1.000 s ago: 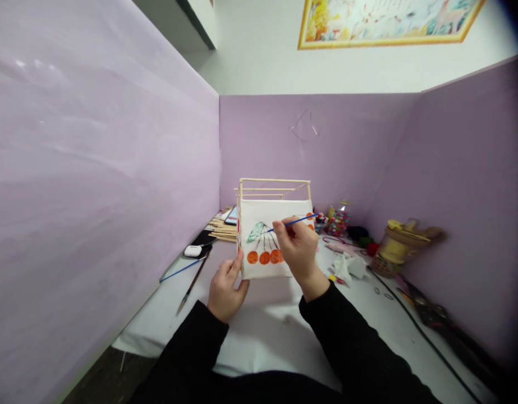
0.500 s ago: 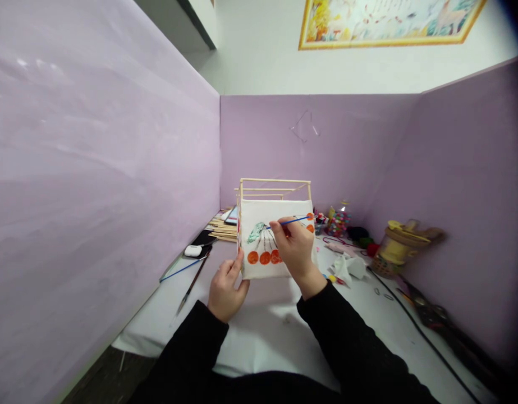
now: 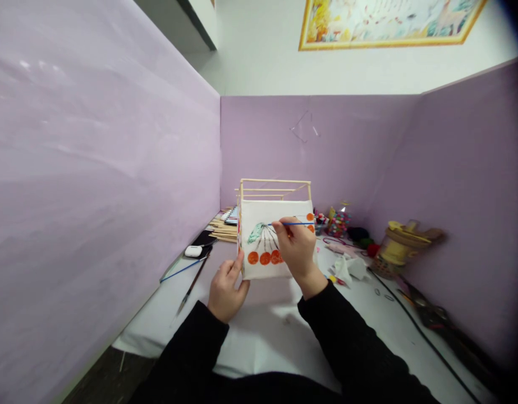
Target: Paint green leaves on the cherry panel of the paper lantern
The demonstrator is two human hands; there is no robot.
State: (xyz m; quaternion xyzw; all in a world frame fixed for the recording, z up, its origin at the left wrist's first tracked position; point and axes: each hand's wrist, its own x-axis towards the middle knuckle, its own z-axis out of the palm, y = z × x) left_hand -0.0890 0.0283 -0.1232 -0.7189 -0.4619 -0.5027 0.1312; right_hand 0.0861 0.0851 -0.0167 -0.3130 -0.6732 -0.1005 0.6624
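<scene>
A frame of thin wooden sticks has a white fabric panel on its near face. Painted on the panel are orange circles, dark thin stems and a green leaf. My left hand grips the panel's lower left corner, thumb at the bottom edge and fingers along the side. In my right hand a blue-handled paintbrush is pinched between thumb and fingers. Its tip points left, at the top of the stems beside the leaf. The right hand covers the panel's lower right part.
On the left lie another blue brush, a dark-handled brush, a white earbud case and wooden sticks. To the right are crumpled tissue, a jar of coloured balls, a yellow-brown container and a black cable. Purple walls enclose the table.
The paintbrush has swung from a slant to nearly level, its back end lower. My right hand has shifted very slightly right. My left hand and the frame stay where they were.
</scene>
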